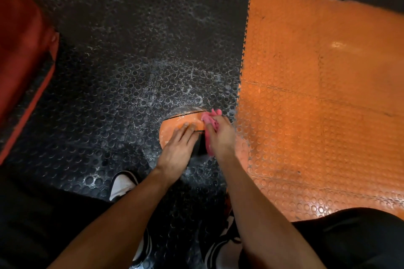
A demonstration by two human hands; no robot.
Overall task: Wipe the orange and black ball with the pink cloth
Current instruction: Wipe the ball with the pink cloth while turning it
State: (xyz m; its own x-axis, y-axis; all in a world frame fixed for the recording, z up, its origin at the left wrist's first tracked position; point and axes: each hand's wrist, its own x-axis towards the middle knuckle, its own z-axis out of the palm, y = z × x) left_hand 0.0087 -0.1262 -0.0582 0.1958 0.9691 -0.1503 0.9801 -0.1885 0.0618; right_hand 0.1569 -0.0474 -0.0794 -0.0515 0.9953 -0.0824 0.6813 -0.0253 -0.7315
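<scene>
The orange and black ball (175, 124) sits on the black studded floor mat, near the seam with the orange mat. White dust streaks its top. My left hand (178, 148) rests flat on the ball's near side, fingers straight and pointing away from me. My right hand (219, 135) grips the pink cloth (211, 115) and holds it against the ball's right side. The cloth bunches out above my fingers and hangs below my palm. Both hands hide the ball's near right part.
The black mat (131, 61) is dusty with white smears. The orange mat (317, 94) lies to the right. A red padded object (21, 61) stands at the left edge. My shoes (122, 185) and dark-trousered knees fill the bottom of the view.
</scene>
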